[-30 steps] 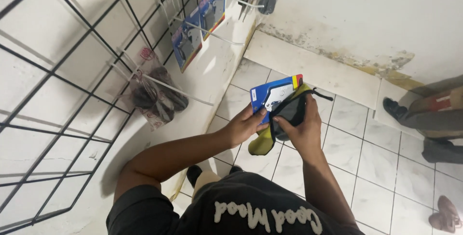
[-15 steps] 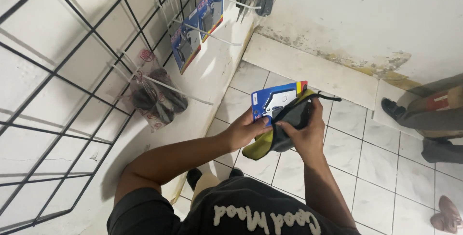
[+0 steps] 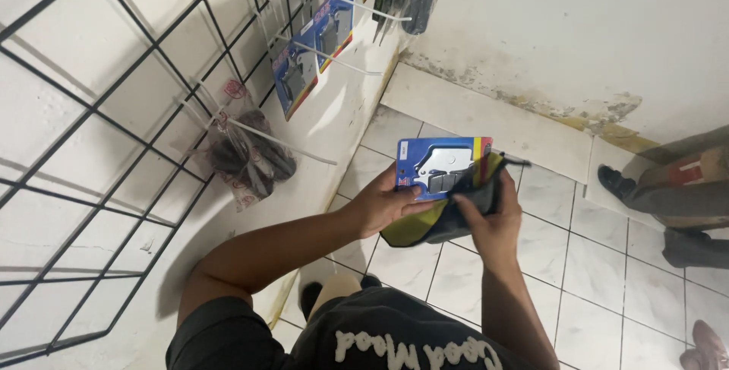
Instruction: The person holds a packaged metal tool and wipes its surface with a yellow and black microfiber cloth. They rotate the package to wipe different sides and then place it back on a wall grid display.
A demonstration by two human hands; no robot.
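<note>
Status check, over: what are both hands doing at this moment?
Left hand grips blue carded parts pack. Right hand presses dark-and-yellow cloth against it. Nothing blocks either hand; wire rack stands to the left.

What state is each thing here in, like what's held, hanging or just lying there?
Blue blister pack: held in both hands, upright, sealed.
Dark cloth: bunched, pressed against the pack by right hand.
Left hand: gripping the pack's lower edge.
Clear bag: hanging on a wire-grid hook.
Blue packs: hanging on hooks.

A carded brake-pad pack (image 3: 443,167) sits between both hands, cloth (image 3: 440,218) beneath; wire grid rack (image 3: 99,150) stands left.
</note>
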